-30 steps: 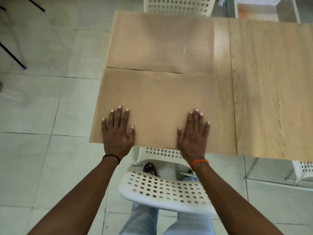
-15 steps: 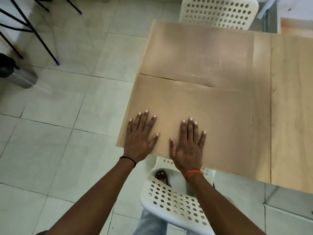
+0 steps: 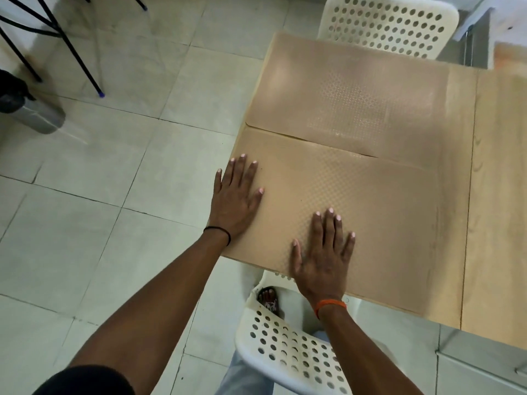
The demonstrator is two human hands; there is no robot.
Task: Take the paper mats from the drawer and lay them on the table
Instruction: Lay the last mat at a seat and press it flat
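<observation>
Where palms press, near mat is hidden.

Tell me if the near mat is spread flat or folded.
Spread flat: near mat lies open on the table, both hands pressing it.

The table runs off the right edge. The far chair is cut by the top edge, its seat hidden behind the table. The near chair is partly covered by the right arm and the table's edge. At the left, a dark bottle is blurred and cropped. Black legs leave the top-left corner.
</observation>
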